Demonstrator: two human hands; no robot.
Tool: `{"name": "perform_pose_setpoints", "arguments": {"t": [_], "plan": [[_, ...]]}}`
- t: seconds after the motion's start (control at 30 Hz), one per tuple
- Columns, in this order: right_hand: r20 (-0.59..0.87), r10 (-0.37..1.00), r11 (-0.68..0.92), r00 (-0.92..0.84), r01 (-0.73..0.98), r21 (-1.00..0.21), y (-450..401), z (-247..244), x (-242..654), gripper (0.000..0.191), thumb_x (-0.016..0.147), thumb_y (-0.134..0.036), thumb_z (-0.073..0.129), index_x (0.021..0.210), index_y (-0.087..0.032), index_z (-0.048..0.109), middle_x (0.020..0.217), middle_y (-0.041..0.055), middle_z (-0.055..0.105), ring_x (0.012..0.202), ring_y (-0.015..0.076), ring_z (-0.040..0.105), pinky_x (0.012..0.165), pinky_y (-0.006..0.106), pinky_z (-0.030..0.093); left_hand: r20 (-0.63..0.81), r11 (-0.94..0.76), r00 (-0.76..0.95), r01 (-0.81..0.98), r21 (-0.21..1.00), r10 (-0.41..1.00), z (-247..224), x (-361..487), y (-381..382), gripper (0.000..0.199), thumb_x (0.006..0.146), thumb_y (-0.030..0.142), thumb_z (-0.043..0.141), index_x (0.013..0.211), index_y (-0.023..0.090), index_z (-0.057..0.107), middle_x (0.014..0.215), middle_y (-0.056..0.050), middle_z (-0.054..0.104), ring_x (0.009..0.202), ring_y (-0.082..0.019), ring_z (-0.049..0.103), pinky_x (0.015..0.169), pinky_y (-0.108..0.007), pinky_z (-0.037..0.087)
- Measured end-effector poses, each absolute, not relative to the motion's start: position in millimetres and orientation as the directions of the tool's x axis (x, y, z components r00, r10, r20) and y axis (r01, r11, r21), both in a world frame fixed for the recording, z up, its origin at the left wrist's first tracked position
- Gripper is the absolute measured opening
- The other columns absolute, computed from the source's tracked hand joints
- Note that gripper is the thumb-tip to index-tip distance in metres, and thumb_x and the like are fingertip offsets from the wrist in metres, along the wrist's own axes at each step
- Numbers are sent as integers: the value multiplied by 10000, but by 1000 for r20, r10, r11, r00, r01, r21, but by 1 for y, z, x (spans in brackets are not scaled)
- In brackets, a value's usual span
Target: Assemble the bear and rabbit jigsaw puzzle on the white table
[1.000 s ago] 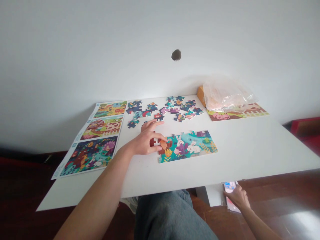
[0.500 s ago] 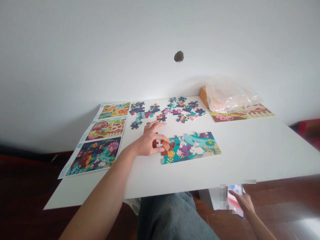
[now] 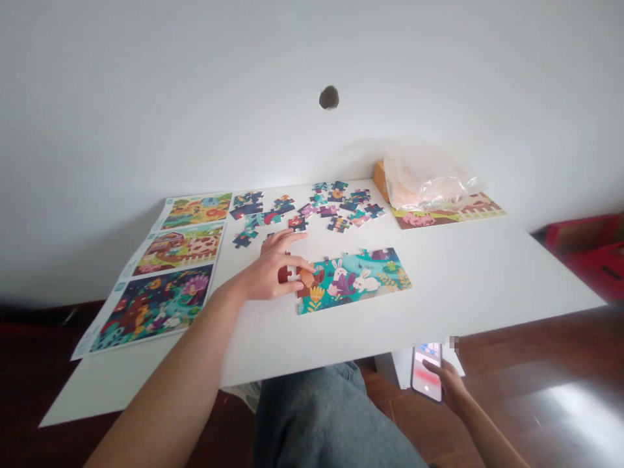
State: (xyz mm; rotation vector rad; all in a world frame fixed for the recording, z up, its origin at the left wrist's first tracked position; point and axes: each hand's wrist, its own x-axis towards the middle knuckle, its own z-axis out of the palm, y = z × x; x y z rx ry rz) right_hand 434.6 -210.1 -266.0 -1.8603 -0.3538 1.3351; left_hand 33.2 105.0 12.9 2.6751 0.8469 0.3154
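Note:
My left hand [image 3: 273, 266] is over the left end of a joined puzzle strip [image 3: 361, 283] showing white rabbits and plants. A reddish-brown puzzle piece [image 3: 284, 275] shows between its thumb and index finger, at a small gap from the strip; the hand covers part of it. Thumb and index fingertips rest at the strip's left edge, while the other fingers stretch forward. Below the table's front edge, my right hand [image 3: 451, 383] grips a smartphone [image 3: 427, 374] with a lit screen, thumb over the glass.
Loose puzzle pieces [image 3: 329, 210] lie scattered at the back of the white table [image 3: 453, 273]. A printed picture sheet [image 3: 160, 309] lies at the left. At the back right, a clear plastic bag [image 3: 429, 185] and an orange box [image 3: 380, 182] sit by a farm-picture puzzle [image 3: 419, 219].
The view has shifted, so the table things appear farther left and slightly higher. My left hand keeps its place at the strip. The phone screen now faces me more fully.

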Motion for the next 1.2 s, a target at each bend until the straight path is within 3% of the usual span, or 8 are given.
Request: {"name": "perform_pose_setpoints", "arguments": {"t": [0.13, 0.47, 0.8, 1.03, 1.2], "plan": [[-667, 684, -578, 295, -339, -742, -218, -238, 407, 513, 638, -455, 781, 1016, -130, 656, 837, 119, 749, 727, 320, 716, 696, 444, 568, 124, -783, 805, 509, 356, 580, 9, 32, 108, 320, 752, 312, 720, 1069, 332, 757, 1565, 12, 299, 1427, -371, 208, 1197, -568, 161], [-565, 802, -491, 194, -323, -809, -211, -194, 384, 484, 686, -378, 804, 1082, -149, 647, 948, 91, 756, 777, 262, 693, 693, 362, 530, 150, -791, 808, 489, 366, 569, 7, 32, 110, 302, 773, 368, 689, 1064, 328, 759, 1548, 20, 331, 1419, -356, 236, 1208, -529, 164], [-545, 820, -435, 175, -427, -793, -216, -203, 380, 454, 641, -258, 780, 1066, -169, 649, 868, 59, 749, 679, 220, 657, 628, 315, 485, 132, -794, 812, 499, 346, 568, 11, 34, 109, 310, 770, 384, 680, 1061, 312, 759, 1549, 11, 333, 1418, -356, 246, 1207, -543, 176], [-617, 753, -435, 228, -532, -726, -212, -198, 374, 388, 805, -469, 701, 1048, -168, 667, 787, 57, 723, 655, 219, 646, 633, 331, 482, 119, -799, 821, 494, 343, 559, 10, 32, 111, 328, 775, 392, 676, 1086, 322, 751, 1556, 9, 325, 1422, -360, 236, 1202, -561, 179], [-588, 781, -419, 212, -519, -745, -214, -201, 377, 400, 733, -388, 744, 1053, -157, 675, 856, 72, 741, 693, 228, 653, 636, 325, 477, 123, -812, 832, 478, 336, 541, 8, 31, 113, 321, 786, 383, 665, 1091, 327, 748, 1566, 8, 309, 1433, -360, 215, 1203, -564, 173]]}}
